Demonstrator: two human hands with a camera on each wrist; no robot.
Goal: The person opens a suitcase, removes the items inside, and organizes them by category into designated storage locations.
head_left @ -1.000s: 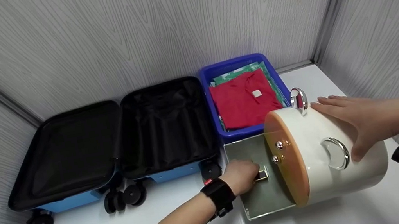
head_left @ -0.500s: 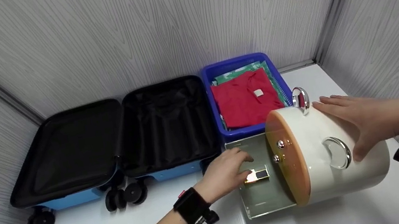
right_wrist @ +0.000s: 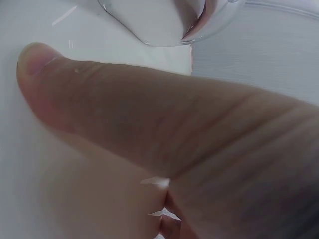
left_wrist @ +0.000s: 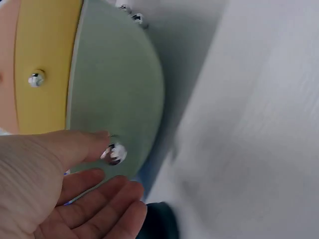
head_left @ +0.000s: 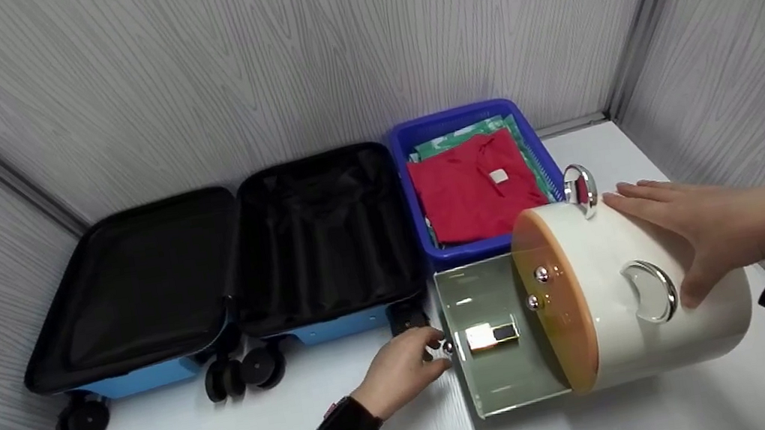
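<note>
A white jewelry-box-like case (head_left: 630, 352) with chrome handles and coloured drawer fronts lies at the right in the head view. Its grey-green drawer (head_left: 521, 384) is pulled out to the left. Inside the drawer lies a small shiny gold rectangular object (head_left: 492, 336) with a dark end. My left hand (head_left: 402, 371) is at the drawer's front, thumb and fingers spread around the round chrome knob (left_wrist: 115, 153). In the left wrist view the thumb tip is right at the knob and the fingers are loosely bent below. My right hand (head_left: 721, 225) rests spread on the case's white top.
An opened blue suitcase with black lining (head_left: 328, 253) lies flat at the left, its black wheels (head_left: 263, 367) toward me. Behind the drawer stands a blue basket (head_left: 442, 255) with a folded red shirt (head_left: 478, 193) over green cloth. Pale panels (head_left: 327, 49) enclose the white surface.
My left hand has drawn back from the gold object, leaving it in the drawer, and moved left to the drawer's front knob. The right hand stays on the case.
</note>
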